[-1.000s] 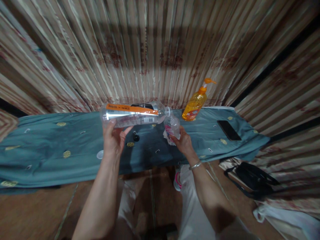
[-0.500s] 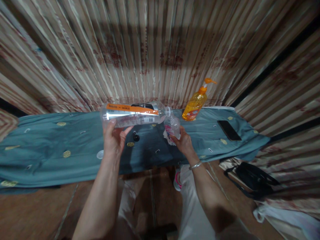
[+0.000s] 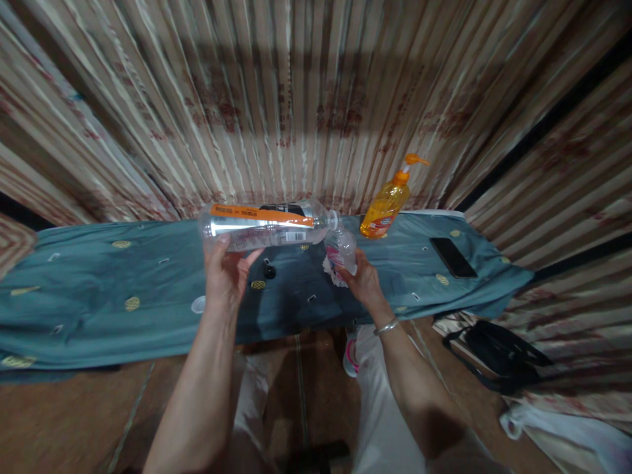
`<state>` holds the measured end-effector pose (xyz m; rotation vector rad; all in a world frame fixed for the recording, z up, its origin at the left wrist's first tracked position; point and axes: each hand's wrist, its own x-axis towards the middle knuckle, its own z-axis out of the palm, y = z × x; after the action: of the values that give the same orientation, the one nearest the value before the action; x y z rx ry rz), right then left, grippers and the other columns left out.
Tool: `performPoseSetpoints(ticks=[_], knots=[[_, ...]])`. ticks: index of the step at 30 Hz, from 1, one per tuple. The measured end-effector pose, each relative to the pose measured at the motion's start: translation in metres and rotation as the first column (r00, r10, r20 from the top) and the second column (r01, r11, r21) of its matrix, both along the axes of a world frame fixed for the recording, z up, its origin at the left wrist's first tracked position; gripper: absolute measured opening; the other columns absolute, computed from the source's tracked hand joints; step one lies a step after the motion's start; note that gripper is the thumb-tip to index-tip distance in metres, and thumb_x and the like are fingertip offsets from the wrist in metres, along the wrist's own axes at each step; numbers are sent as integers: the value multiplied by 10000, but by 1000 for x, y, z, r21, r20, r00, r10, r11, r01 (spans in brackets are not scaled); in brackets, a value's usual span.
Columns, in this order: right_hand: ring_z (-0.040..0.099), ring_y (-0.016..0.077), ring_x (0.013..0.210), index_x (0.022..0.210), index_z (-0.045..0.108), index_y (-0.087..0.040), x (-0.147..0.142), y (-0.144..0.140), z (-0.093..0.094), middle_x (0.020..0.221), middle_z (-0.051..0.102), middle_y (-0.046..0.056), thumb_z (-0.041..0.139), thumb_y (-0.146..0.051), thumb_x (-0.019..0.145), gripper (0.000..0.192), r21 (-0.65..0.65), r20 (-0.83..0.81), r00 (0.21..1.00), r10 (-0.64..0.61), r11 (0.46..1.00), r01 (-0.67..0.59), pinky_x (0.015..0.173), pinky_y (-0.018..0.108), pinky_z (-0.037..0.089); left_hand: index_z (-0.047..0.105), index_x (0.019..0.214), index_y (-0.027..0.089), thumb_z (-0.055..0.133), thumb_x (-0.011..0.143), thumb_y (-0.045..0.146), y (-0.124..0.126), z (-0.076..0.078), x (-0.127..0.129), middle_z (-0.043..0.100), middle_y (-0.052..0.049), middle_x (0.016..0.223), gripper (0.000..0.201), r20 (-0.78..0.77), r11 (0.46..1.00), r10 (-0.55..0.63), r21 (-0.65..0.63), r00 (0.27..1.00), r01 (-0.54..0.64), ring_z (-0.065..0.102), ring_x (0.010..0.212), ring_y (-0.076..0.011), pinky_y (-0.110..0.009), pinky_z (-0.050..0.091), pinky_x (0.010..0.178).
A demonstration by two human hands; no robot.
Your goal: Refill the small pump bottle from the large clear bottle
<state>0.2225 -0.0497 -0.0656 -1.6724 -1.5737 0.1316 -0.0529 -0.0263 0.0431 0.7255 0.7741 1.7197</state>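
A large clear plastic bottle (image 3: 261,225) with an orange and silver label lies nearly level in the air, its mouth pointing right. My left hand (image 3: 224,270) grips it from below near its base. My right hand (image 3: 362,276) is closed round a smaller clear plastic bottle (image 3: 342,247) with a pink label, tilted up toward the left. The two bottle mouths meet or nearly meet; whether they touch I cannot tell. Beneath the small bottle shows a pale, frilly cloth (image 3: 334,271). A small black cap (image 3: 269,271) rests on the table between my hands.
An orange pump bottle (image 3: 385,207) stands at the back right of the cloth-covered table (image 3: 162,283). Right of it lies a black phone (image 3: 452,257). A round clear lid (image 3: 198,305) is beside my left wrist. Curtains (image 3: 296,99) hang behind; a black bag (image 3: 506,349) sits low right.
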Motion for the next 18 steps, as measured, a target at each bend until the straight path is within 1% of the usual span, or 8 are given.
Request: performPoseSetpoints(ticks=[5, 10, 14, 18], knots=[[774, 325, 963, 1332, 554, -121, 1, 0, 0, 1108, 781, 207, 635, -493, 924, 558, -4, 0, 1000, -1, 1000, 1, 790, 396, 598, 698, 1034, 245, 860, 643, 409, 0, 0, -1, 717, -96, 1228, 454, 5, 1000, -3, 2, 1000, 3, 614, 1317, -381, -511, 637, 939], [774, 321, 951, 1328, 557, -116, 0, -1, 2, 1088, 784, 198, 652, -465, 910, 552, -29, -7, 1000, -9, 1000, 9, 787, 384, 592, 715, 1001, 253, 880, 623, 419, -1, 1, 0, 733, -73, 1170, 445, 4, 1000, -7, 2, 1000, 7, 640, 1277, -363, -481, 657, 898], [773, 327, 957, 1337, 553, -113, -1, -2, 3, 1086, 781, 197, 665, -445, 905, 556, -37, -5, 1000, -19, 999, 19, 786, 386, 591, 714, 1006, 254, 875, 626, 420, -1, 1, 0, 739, -66, 1176, 444, 13, 1000, 3, -9, 1000, -3, 642, 1270, -362, -493, 649, 911], [773, 325, 964, 1338, 555, -114, -1, -2, 4, 1096, 781, 197, 676, -402, 907, 532, -20, -7, 1000, -1, 1000, 1, 799, 390, 597, 713, 1010, 251, 865, 650, 422, 0, -1, -1, 738, -74, 1190, 426, 2, 1000, -10, 5, 1000, 10, 642, 1270, -355, -493, 639, 930]])
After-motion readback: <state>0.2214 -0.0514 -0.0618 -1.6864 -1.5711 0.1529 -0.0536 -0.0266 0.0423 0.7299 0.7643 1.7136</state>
